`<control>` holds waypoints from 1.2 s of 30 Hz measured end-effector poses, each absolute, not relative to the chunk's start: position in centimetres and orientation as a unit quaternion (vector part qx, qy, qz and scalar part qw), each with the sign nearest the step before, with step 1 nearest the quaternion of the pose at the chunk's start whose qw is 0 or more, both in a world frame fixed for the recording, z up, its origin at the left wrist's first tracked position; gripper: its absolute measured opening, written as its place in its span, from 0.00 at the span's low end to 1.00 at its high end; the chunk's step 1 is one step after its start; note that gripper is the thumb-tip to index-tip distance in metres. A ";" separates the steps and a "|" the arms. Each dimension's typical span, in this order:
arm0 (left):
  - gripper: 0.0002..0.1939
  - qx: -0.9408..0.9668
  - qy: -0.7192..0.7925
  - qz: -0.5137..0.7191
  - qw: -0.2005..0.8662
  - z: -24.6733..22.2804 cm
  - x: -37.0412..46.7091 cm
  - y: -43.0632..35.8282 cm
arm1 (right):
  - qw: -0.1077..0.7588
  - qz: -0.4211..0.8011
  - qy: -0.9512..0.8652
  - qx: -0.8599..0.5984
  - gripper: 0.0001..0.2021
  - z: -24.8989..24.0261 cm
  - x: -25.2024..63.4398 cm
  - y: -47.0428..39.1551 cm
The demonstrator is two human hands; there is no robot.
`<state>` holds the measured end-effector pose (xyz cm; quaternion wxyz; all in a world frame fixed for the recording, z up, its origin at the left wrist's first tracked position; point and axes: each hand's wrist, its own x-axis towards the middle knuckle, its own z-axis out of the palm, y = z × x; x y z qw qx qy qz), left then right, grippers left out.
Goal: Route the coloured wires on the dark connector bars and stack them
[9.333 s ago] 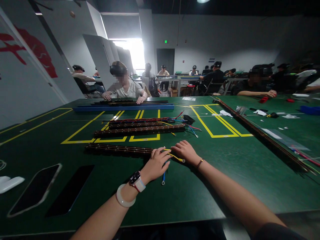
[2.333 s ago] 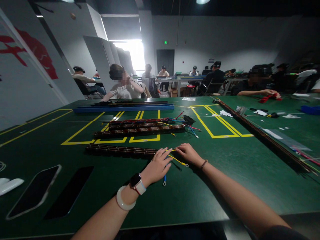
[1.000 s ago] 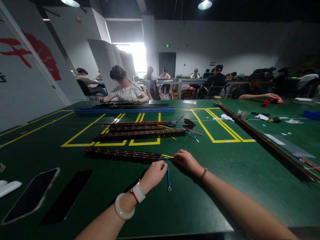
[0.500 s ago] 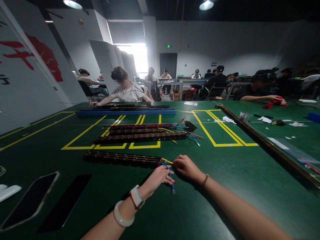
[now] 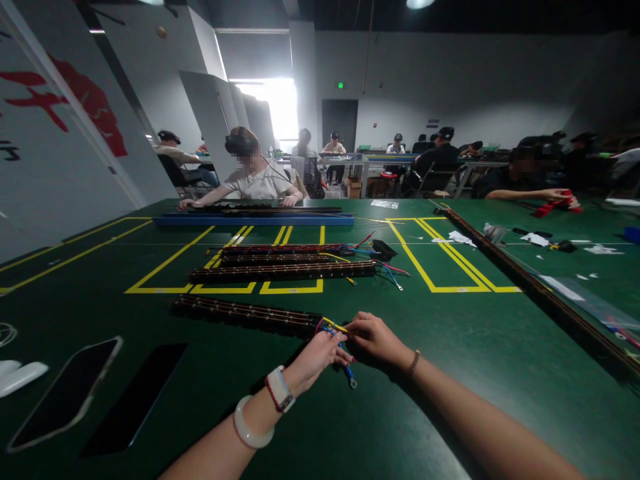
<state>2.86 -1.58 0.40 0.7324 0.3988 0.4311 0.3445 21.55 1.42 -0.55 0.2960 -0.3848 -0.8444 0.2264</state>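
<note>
A dark strip assembly with copper-coloured lines (image 5: 245, 315) lies on the green table in front of me, with coloured wires leaving its right end. My right hand (image 5: 375, 339) is closed in a pinch on the yellow wire (image 5: 333, 325). Close beside it, my left hand (image 5: 323, 359) has thumb and forefinger pinched at the wires, its other fingers loosely bent. From under those fingers a blue wire (image 5: 349, 371) hangs toward me, ending in a metal ring terminal (image 5: 353, 383). The fingertips of both hands nearly meet, and they partly hide the wire ends.
Several similar strips (image 5: 285, 272) lie beyond, over yellow tape outlines. Two phones (image 5: 67, 393) (image 5: 135, 400) rest at left. A long strip (image 5: 530, 280) runs down the right side. Across the table, a person sits behind a blue channel (image 5: 250, 220); another at right holds something red (image 5: 555, 204).
My left hand has shifted slightly right, closer to my right hand, and the blue wire's ring end has swung a little right. My right hand stays pinched on the yellow wire.
</note>
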 end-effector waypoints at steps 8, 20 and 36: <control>0.10 0.392 0.424 0.358 0.734 0.0 2.9 -1.4 | 0.273 0.293 -0.831 -0.387 0.12 0.2 21.6 1.4; 0.20 0.472 0.422 0.307 0.711 0.1 2.3 -1.0 | 0.302 0.148 -0.789 -0.514 0.12 -0.7 22.9 4.4; 0.18 0.446 0.437 0.262 0.736 0.4 2.2 -0.9 | 0.272 -0.067 -0.920 -0.273 0.12 -0.2 22.4 1.6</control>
